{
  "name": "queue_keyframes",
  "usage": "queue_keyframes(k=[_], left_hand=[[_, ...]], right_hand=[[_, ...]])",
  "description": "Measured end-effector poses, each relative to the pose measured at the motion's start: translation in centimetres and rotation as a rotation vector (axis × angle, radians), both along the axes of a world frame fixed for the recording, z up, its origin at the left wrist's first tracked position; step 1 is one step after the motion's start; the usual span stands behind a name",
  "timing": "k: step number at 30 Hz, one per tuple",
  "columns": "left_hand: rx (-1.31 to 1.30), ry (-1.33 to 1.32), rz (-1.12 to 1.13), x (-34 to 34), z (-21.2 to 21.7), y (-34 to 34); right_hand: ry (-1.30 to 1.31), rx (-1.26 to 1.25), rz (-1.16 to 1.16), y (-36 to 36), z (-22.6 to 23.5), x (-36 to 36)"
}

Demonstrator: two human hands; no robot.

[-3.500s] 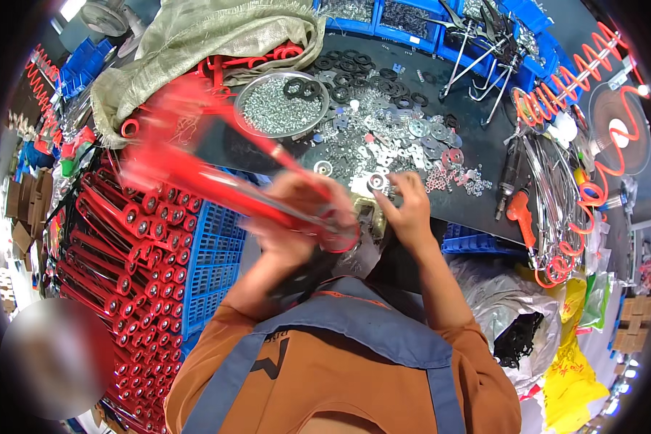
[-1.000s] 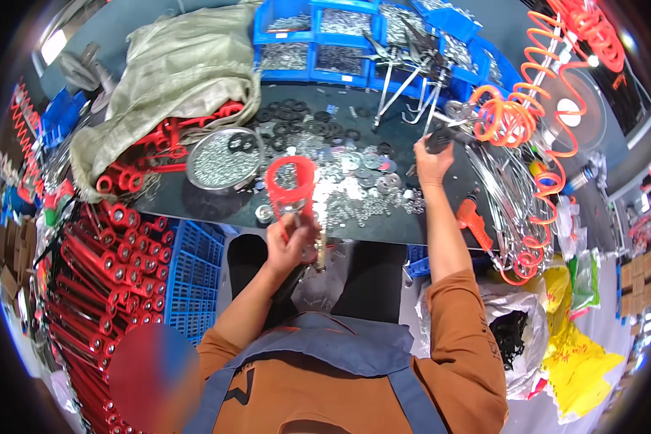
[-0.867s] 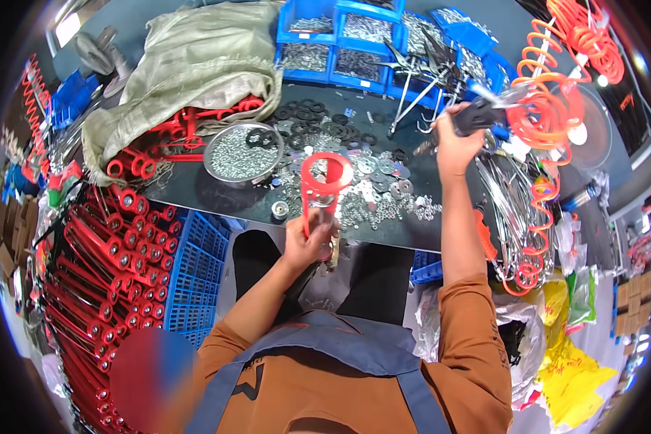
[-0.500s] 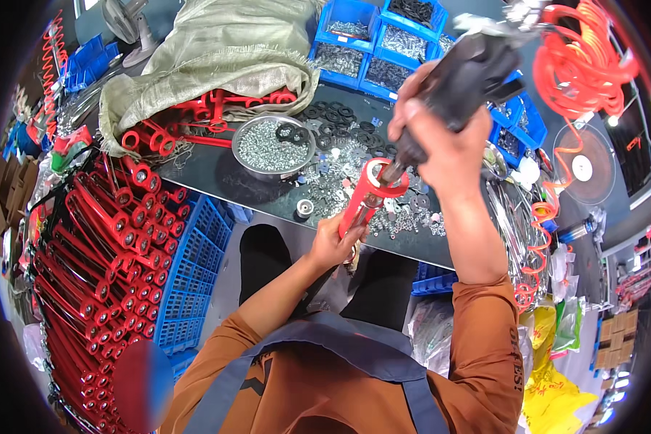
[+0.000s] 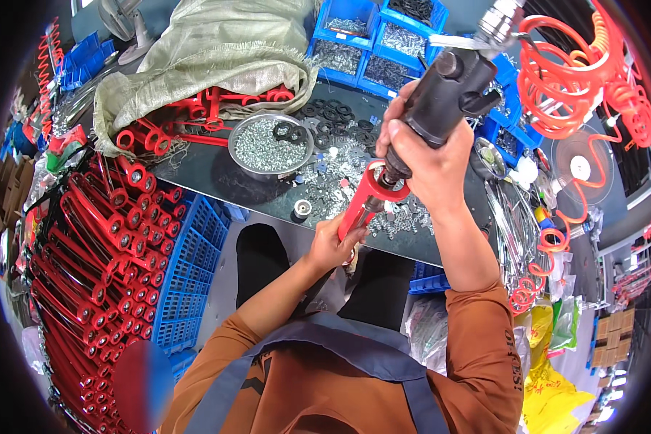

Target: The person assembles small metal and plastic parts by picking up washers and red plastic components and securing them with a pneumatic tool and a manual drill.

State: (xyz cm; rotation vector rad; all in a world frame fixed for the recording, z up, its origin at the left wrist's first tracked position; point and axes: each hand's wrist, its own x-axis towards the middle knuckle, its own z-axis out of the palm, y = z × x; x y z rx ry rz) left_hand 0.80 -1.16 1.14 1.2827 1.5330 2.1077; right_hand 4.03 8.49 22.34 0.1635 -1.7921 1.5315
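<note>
Once the black air-powered driver [image 5: 445,90] had been fetched from the right side of the bench, where the right hand [image 5: 423,155] had been reaching a second before, it was brought down over the red metal frame [image 5: 369,199]. That hand was wrapped tightly around the tool's body, and its nose was set against the looped upper end of the frame. The left hand [image 5: 333,242] was closed around the frame's lower shaft, which was held upright just in front of the bench edge [image 5: 267,213], above the lap. The coiled red air hose [image 5: 568,79] was drawn up to the tool. By this change, picking up was judged to be over and fastening to be in hand. Loose washers [image 5: 333,173] and a round steel dish of screws [image 5: 267,148] were left lying on the dark bench beyond.
</note>
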Motion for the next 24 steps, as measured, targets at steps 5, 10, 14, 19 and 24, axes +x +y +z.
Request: queue_keyframes(k=[5, 10, 14, 19, 24], left_hand=[[-0.156, -0.078, -0.044, 0.1, -0.4, -0.4], [-0.078, -0.049, -0.016, 0.0, -1.5, -0.3], [-0.135, -0.112, -0.096, 0.5, -1.4, -1.0], [0.007, -0.320, -0.267, 0.0, 0.7, -3.1], [0.495, -0.612, -0.083, -3.7, 6.6, -8.6]], right_hand=[[-0.036, 0.297, -0.106, 0.0, -0.7, -0.2], [0.280, -0.227, -0.091, 2.6, 2.6, 2.4], [0.030, -0.210, -0.415, 14.5, -2.3, 6.7], [-0.817, 0.622, -1.220, 28.6, -21.6, 15.0], [-0.748, 0.692, -1.163, 19.6, -22.3, 15.4]])
